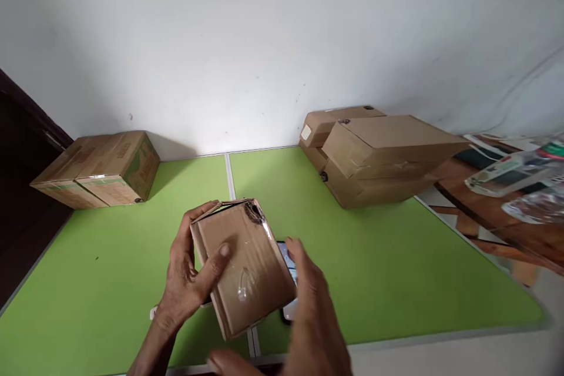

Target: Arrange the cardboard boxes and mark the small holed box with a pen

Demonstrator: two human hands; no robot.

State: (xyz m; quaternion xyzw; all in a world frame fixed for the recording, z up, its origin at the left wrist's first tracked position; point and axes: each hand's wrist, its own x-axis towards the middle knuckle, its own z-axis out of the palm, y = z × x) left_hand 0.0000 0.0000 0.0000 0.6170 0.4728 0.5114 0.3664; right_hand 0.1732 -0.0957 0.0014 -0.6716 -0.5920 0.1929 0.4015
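Note:
My left hand (187,279) grips a small brown cardboard box (244,267) from its left side, thumb across the taped top, holding it above the green table (396,270). The box's far flap is partly torn and clear tape wrinkles over it. My right hand (312,311) hovers at the box's right edge, fingers spread and blurred, just over a phone (288,261) that lies on the table, mostly hidden by the box. Whether the right hand touches the box or the phone I cannot tell.
A printed carton (99,170) stands at the table's back left against the white wall. A stack of plain cardboard boxes (379,155) sits at the back right. Beyond the right edge, a wooden surface (497,211) carries plastic-wrapped packets (524,179).

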